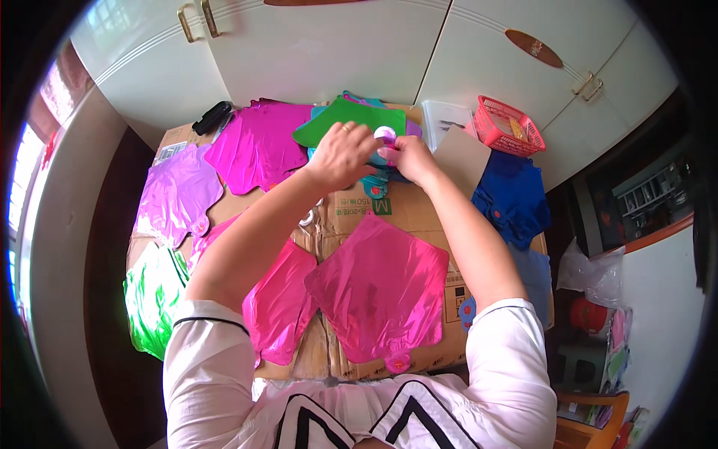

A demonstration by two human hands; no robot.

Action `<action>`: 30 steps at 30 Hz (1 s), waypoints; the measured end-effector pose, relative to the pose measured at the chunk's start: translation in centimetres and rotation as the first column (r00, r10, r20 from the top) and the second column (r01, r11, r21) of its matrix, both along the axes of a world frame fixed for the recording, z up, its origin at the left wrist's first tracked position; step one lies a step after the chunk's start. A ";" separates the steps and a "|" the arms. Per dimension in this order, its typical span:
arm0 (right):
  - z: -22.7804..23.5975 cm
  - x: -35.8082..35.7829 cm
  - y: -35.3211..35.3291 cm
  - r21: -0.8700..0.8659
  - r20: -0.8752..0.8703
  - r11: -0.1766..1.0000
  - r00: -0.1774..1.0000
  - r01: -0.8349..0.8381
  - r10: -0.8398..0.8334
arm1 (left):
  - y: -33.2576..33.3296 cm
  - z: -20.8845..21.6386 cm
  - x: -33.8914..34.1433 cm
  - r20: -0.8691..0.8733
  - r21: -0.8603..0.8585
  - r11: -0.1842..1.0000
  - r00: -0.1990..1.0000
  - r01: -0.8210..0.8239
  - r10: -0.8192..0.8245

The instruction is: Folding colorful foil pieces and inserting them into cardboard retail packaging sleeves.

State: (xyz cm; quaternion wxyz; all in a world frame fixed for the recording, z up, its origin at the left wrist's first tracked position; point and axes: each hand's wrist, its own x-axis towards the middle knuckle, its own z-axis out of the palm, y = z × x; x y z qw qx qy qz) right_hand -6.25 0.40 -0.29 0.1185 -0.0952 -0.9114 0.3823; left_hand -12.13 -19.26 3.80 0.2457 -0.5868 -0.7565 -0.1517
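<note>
Both hands reach to the far middle of a cardboard-covered table. My right hand (410,159) is closed in a pinch on a small pink-purple piece with a round white top (385,133). Close beside it, my left hand (345,156) bends over the edge of a green foil sheet (329,129); its fingertips are hidden and a little smeared. Under the hands lies a teal foil piece (376,183) with a round red-centred tab. Nearer me a large, five-sided, shiny pink foil piece (381,288) lies flat, a round pink tab at its near end.
More foil pieces surround the hands: magenta (262,142), lilac (179,187), bright green (153,299), hot pink (280,307) and dark blue (512,198). A red plastic basket (508,123) stands at the far right. A black object (213,117) sits far left. White cabinets (321,52) bound the back.
</note>
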 end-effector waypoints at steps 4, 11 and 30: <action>0.4 -1.1 0.1 -0.037 0.152 0.997 0.986 0.068 -0.061 | -1.3 -2.6 0.1 -0.215 -0.062 0.985 0.962 0.158 -0.168; 1.3 -3.9 5.3 -0.420 -0.077 0.906 0.993 0.047 -0.087 | -2.1 -1.8 1.4 0.181 -0.050 0.998 0.983 0.031 -0.021; 17.5 4.1 22.6 -0.552 -0.409 0.702 0.588 0.450 -0.698 | -0.1 -6.0 -0.7 0.323 -0.090 0.992 0.940 -0.084 0.109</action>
